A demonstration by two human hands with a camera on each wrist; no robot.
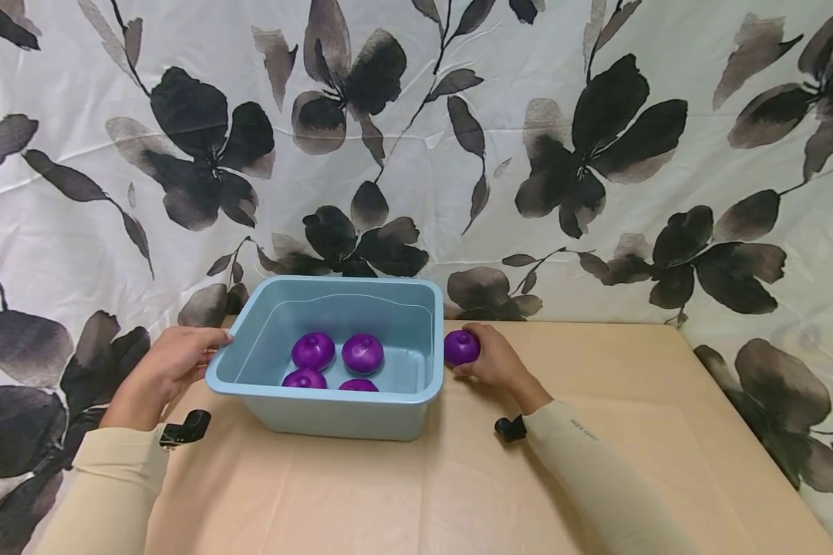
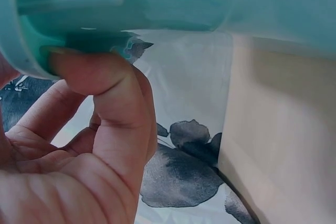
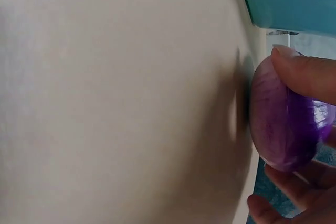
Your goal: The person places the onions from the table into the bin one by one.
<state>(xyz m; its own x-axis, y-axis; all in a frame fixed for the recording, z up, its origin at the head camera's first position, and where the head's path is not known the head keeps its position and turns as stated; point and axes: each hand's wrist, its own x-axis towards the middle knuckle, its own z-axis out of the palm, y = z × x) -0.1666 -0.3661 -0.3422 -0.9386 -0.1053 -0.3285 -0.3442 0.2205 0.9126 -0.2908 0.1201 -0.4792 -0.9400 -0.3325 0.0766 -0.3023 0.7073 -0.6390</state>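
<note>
A light blue plastic basin (image 1: 340,416) sits at the middle of the table, with several shiny purple onions (image 1: 313,351) inside it. My left hand (image 1: 170,366) grips the basin's left rim, curled fingers tucked under the lip in the left wrist view. Just outside the basin's right wall, my right hand (image 1: 496,358) holds another purple onion (image 1: 461,348) between thumb and fingers. Seen from the right wrist, this onion (image 3: 283,124) is close over the table surface, its shadow falling beside it. The front wall hides the lower parts of the nearer onions in the basin.
The tan table (image 1: 583,362) reaches out to the right and toward me. Behind it hangs a white cloth (image 1: 472,193) with dark flower prints, close to the basin's far side. Small black cameras (image 1: 187,428) are worn on both wrists.
</note>
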